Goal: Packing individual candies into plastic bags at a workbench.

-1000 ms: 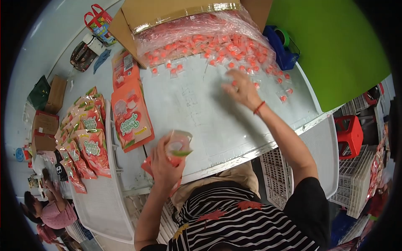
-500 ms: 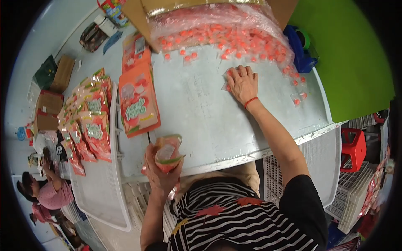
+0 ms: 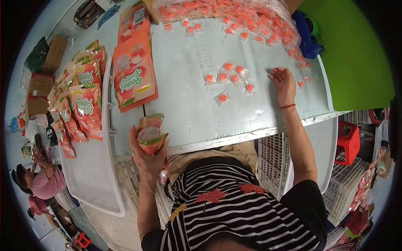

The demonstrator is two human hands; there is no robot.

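Observation:
My left hand (image 3: 141, 155) is wrapped round an open candy pouch (image 3: 151, 144) at the near left of the table, its mouth spread and facing up. A clear plastic piece shows inside the pouch. My right hand (image 3: 285, 87) is at the right of the table with nothing in it, its fingers apart and a little curled. Left of it lies a loose group of red candies (image 3: 222, 77) in clear wrappers, apart from the hand. Beyond them a large heap of wrapped candies (image 3: 251, 27) spills from a clear bag.
Flat stacked pouches (image 3: 135, 71) lie on the table's left. Filled pouches (image 3: 86, 104) stand on a white tray (image 3: 94, 180) beyond the table's left edge. A blue tape dispenser (image 3: 309, 39) sits at the far right. A red stool (image 3: 348, 142) stands at right; co-workers are at far left.
My right hand has moved right and toward me, off the table's middle, and a group of wrapped candies now lies there. The view has shifted; my left hand still holds the pouch.

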